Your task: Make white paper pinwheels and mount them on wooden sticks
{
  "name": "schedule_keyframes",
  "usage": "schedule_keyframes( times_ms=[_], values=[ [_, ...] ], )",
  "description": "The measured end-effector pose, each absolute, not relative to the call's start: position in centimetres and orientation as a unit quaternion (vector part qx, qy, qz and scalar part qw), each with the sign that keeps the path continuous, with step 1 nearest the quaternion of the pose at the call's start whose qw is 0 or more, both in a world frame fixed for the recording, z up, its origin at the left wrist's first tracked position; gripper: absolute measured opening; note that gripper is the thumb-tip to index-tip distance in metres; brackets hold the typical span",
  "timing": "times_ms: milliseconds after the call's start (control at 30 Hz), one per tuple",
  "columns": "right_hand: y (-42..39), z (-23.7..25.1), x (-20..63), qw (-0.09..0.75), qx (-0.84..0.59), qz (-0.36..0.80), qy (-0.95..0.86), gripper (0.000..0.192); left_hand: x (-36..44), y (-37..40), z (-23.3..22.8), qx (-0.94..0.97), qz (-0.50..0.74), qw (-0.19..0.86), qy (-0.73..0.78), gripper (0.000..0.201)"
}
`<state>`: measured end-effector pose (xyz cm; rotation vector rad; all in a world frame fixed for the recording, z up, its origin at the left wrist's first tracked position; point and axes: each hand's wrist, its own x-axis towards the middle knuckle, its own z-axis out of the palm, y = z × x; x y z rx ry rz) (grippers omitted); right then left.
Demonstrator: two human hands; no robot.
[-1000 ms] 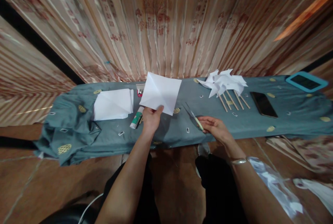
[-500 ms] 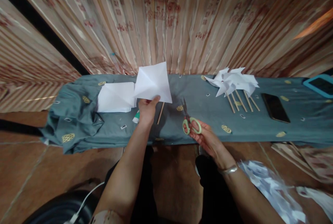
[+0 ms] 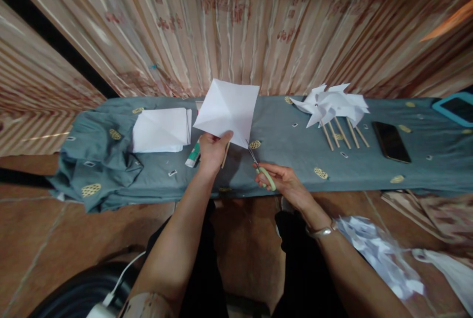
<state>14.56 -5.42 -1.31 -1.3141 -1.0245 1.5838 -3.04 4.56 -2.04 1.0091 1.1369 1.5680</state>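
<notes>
So the left hand (image 3: 211, 149) pinches an uncut creased paper square (image 3: 228, 112) above the desk (image 3: 288, 170), right hand (image 3: 283, 182) gripping scissors (image 3: 260, 167) at its corner; finished pinwheels (image 3: 332, 106) lie right, paper stack (image 3: 161, 129) remains.

Striped pinkish curtain (image 3: 229, 27) with red motifs behind a long low surface (image 3: 354, 170) draped in grey-blue cloth, reddish-brown tiled floor (image 3: 55, 239) below, dim warm light.

Dim warm light; edges warped, perhaps motion-blurred.
</notes>
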Motion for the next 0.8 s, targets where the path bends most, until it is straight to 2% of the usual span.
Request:
schedule_keyframes(
  times_ms=[800],
  values=[
    [-5.09, -1.51, 14.83, 0.414, -0.519, 0.621, -0.416, 0.047, -2.11, 3.61, -1.7, 0.394, 0.624, 0.5, 0.452, 0.018]
  ],
)
